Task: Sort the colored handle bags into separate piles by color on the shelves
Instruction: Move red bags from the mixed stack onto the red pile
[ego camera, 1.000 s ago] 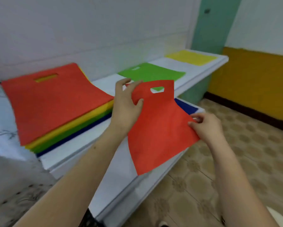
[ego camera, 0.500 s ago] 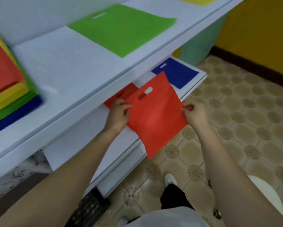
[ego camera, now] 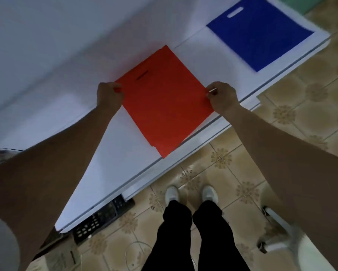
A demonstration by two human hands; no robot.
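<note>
A red handle bag [ego camera: 165, 106] lies flat on the lower white shelf [ego camera: 113, 153], on top of other red bags whose edges peek out beneath it. The left hand [ego camera: 109, 94] pinches its left edge near the handle slot, and the right hand [ego camera: 221, 96] pinches the right edge, thumb and fingers clamped on the fabric. To finish this step well, it seems best to line the bag's edges up with the pile below, press it flat, then let go with both hands together so it does not slide. The bag is a thin, flat, bright red rectangle with a narrow cut-out handle, turned at an angle, one corner reaching the shelf's front edge. A blue bag [ego camera: 260, 34] lies well apart, farther along the same shelf.
</note>
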